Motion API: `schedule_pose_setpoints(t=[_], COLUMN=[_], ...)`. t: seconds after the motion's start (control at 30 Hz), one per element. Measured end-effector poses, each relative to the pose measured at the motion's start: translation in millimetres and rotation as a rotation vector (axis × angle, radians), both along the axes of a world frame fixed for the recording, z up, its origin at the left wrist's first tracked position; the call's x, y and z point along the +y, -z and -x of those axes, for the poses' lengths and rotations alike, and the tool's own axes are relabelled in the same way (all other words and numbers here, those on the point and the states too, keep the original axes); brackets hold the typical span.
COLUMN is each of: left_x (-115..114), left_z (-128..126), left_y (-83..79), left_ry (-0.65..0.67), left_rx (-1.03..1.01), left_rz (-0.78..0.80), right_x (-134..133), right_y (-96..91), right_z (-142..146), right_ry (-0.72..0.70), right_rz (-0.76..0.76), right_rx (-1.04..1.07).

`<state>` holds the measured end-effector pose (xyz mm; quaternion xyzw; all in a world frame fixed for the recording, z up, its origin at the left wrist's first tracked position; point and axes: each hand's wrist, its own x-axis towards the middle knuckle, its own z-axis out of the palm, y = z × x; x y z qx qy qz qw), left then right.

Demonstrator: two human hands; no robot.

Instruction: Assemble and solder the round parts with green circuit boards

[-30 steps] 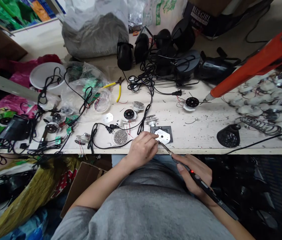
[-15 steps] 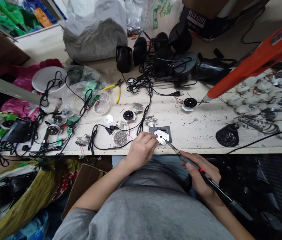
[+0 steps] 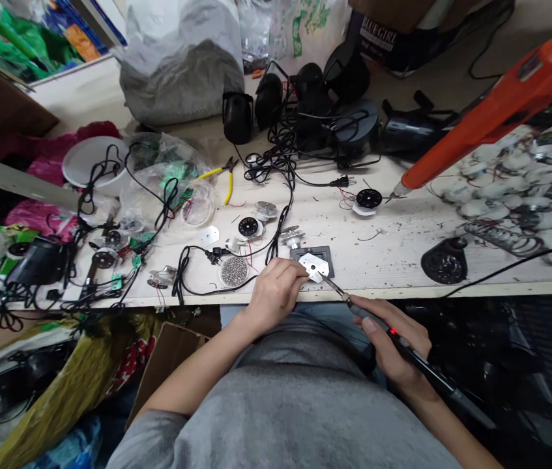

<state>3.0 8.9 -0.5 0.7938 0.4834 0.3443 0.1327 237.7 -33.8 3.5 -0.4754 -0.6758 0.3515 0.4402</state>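
A soldering iron with a glowing red light is gripped in my right hand. Its tip touches or hovers just over the lower right part of a white eight-sided plate. The plate lies on a dark rectangular frame near the bench's front edge. My left hand is closed in a pinch at the plate's left edge; what sits between its fingertips is hidden. Just behind the frame is a small round part with a white base.
A dish of small metal pieces and a black cord are left of my hands. Yellow-handled pliers lie farther back. An orange electric screwdriver hangs in from the right. A coiled iron stand is at right.
The view has shifted slightly. My hands, the soldering iron and the plate keep nearly the same positions relative to each other.
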Motion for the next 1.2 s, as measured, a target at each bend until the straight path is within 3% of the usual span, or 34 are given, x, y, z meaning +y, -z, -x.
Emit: schedule_pose_setpoints(t=[0.33,0.73,1.0,1.2], left_x=[7,14,3,-1], left_z=[8,10,5,3], left_y=[4.3,6.8,4.7,7.5], left_ry=[0.048,0.014,-0.044,-0.008], left_rx=[-0.02,-0.022,0.108,0.068], left_rz=[-0.018,-0.028,-0.064,-0.054], right_x=[-1,0,-1,-3], right_y=[-1.5,-8.8,-7.5,-6.1], right_z=[0,4,7,7], right_ry=[0.004,0.03,0.032,0.019], right_rz=[0.015,0.0,-0.038,-0.004], right_rx=[-0.008,-0.029,-0.019,-0.016])
